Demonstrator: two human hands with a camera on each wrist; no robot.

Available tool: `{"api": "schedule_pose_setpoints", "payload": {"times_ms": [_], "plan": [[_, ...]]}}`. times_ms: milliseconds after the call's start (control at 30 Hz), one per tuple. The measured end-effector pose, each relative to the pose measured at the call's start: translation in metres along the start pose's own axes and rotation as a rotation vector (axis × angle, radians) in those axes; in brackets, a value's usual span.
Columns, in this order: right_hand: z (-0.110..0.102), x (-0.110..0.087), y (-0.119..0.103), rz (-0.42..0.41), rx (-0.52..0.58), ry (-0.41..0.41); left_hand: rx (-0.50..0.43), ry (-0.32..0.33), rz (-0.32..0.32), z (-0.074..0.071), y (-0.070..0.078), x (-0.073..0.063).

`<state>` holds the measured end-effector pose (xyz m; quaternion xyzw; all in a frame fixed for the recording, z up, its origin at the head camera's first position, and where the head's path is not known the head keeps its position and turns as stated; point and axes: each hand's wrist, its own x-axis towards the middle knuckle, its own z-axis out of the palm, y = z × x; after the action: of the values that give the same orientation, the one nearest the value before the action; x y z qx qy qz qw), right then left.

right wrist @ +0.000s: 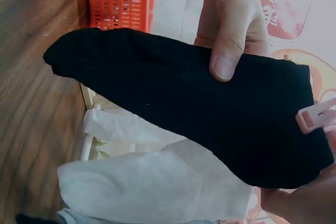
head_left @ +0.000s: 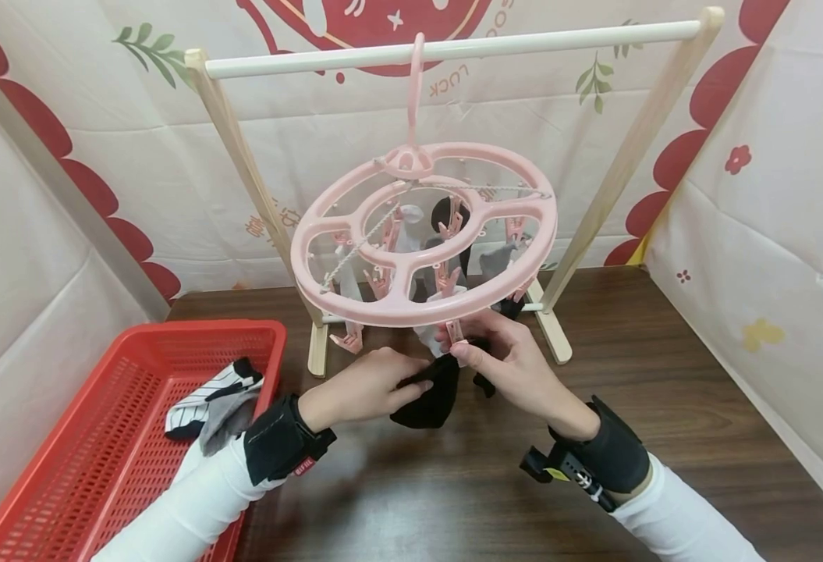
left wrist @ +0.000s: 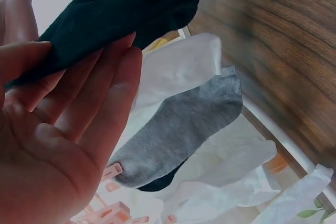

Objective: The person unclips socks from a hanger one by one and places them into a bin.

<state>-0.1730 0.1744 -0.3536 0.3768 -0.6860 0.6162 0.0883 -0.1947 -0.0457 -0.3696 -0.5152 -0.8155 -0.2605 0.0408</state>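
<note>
Fabric in that black sock (head_left: 431,394) looks soft, light and limp, hardly fragile or slippery. It is held below the near rim of the pink hanger (head_left: 411,314), above the tabletop (head_left: 692,398); the left hand (head_left: 372,382) pinches its edge, the right hand (head_left: 519,361) grips a pink clip (head_left: 455,333) by it. The straight-edged end, apparently the cuff, seems the best hold.

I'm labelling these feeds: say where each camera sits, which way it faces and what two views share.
Head: on the head, facing forward and down at the pink hanger; left hand, right hand and white sleeves show.
Left wrist: on that wrist, facing the black sock; left hand large, right arm partly.
Right wrist: on that wrist, facing the same sock; left hand above, right hand partly.
Head and right wrist share the red basket.
</note>
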Motion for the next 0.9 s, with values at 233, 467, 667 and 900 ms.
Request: {"api": "schedule_pose_setpoints", "payload": {"times_ms": [233,467,667,900], "plan": [[-0.004,-0.001,0.000,-0.047,0.072,0.070,0.071,-0.020,-0.020,-0.002,0.003,-0.006],[-0.008,-0.003,0.000,-0.043,0.104,0.087,0.125,-0.021,-0.039,-0.007,0.008,-0.011],[-0.016,-0.003,0.000,-0.060,0.078,0.108,0.148,-0.043,-0.062,-0.010,0.010,-0.016],[-0.028,-0.007,-0.003,-0.064,0.085,0.134,0.114,-0.063,-0.092,-0.016,0.007,-0.025]]}}
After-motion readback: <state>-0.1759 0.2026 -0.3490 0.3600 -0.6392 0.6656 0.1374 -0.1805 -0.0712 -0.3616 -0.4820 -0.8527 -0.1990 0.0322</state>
